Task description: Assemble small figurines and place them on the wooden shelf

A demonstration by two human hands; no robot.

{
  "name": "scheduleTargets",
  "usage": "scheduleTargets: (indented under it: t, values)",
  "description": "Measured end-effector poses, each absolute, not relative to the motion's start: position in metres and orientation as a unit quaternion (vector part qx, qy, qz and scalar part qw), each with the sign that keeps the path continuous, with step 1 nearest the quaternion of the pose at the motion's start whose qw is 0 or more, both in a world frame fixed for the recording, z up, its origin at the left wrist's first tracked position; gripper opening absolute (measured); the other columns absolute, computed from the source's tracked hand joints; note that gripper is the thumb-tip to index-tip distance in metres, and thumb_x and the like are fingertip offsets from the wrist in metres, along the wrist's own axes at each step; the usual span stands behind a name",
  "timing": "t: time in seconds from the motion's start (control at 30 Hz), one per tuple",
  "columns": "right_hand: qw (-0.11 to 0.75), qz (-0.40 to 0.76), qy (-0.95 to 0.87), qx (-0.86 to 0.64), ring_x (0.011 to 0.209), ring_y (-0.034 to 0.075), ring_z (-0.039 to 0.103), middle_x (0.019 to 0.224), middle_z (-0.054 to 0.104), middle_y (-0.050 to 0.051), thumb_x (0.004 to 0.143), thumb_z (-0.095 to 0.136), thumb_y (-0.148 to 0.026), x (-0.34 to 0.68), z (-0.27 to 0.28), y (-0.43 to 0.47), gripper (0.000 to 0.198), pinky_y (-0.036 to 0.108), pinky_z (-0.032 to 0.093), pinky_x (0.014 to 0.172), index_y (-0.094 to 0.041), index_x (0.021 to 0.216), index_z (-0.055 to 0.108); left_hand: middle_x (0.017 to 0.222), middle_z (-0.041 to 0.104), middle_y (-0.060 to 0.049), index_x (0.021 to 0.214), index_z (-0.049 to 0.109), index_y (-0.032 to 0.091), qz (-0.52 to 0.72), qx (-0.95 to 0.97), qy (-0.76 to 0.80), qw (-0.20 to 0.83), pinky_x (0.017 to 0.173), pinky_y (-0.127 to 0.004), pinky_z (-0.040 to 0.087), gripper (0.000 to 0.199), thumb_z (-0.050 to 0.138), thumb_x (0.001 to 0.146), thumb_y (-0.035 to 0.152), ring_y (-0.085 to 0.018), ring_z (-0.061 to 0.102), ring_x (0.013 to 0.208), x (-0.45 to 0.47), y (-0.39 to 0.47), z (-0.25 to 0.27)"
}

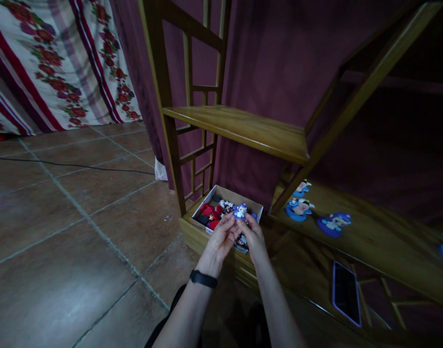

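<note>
Above an open cardboard box [256,205] I hold a small white-and-purple figurine [240,210] upright between both hands. My left hand [223,234] pinches it from the left, while the fingers of my right hand [253,233] close on its other side. Red, black and white figurines [211,215] lie jumbled inside the box, partly hidden by my hands. The box rests on the bottom board of a wooden shelf unit.
A wooden shelf [239,129] juts out above the box. To the right, blue-based figurines [299,209] and a purple one [334,224] stand on another board. Below them lies a phone [346,293]. A black cable [79,166] crosses the tiled floor at left.
</note>
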State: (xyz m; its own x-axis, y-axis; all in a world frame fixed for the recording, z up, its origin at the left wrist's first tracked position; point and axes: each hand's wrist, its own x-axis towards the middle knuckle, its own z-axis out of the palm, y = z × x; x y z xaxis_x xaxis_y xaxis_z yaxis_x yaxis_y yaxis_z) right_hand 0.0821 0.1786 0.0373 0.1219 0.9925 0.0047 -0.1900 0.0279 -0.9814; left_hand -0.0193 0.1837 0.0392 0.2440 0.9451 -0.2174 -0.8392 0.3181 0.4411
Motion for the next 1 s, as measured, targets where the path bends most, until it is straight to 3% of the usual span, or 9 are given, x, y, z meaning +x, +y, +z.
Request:
scheduleTargets:
  t: [0.23,0.37,0.7,1.0]
  values:
    - [0.579,0.504,-0.407,-0.495,0.096,0.024,0.062,0.104,0.068,0.006,0.067,0.068,-0.041,0.0825,0.0367,0.1789,0.052,0.037,0.048,0.084,-0.022,0.115,0.058,0.088,0.067,-0.009,0.091,0.059,0.012,0.574,0.073,0.215,0.787,0.079,-0.032,0.052,0.011,0.056,0.081,0.016,-0.02,0.065,0.087,-0.0178,0.1866,0.0362]
    - [0.581,0.502,-0.41,-0.492,0.097,0.024,0.061,0.108,0.067,0.006,0.068,0.067,-0.041,0.0838,0.0346,0.1786,0.05,0.036,0.048,0.084,-0.022,0.114,0.059,0.091,0.067,-0.013,0.093,0.059,0.009,0.56,0.061,0.209,0.8,0.079,-0.032,0.052,0.015,0.053,0.083,0.019,-0.021,0.064,0.09,-0.0176,0.1869,0.0357]
    - [0.577,0.482,-0.414,-0.513,0.093,0.023,0.061,0.099,0.068,0.002,0.066,0.065,-0.048,0.0846,0.0307,0.1804,0.053,0.034,0.05,0.077,-0.025,0.113,0.06,0.089,0.067,-0.009,0.088,0.058,0.012,0.581,0.085,0.186,0.787,0.083,-0.034,0.051,0.009,0.058,0.079,0.013,-0.021,0.065,0.089,-0.0181,0.1844,0.0343]
    - [0.579,0.491,-0.413,-0.503,0.091,0.023,0.062,0.099,0.068,0.002,0.067,0.064,-0.049,0.0846,0.0297,0.1797,0.054,0.033,0.051,0.072,-0.026,0.116,0.058,0.102,0.066,-0.012,0.106,0.057,0.012,0.592,0.123,0.173,0.777,0.09,-0.036,0.047,0.029,0.059,0.077,0.008,-0.022,0.062,0.098,-0.0183,0.1862,0.0332]
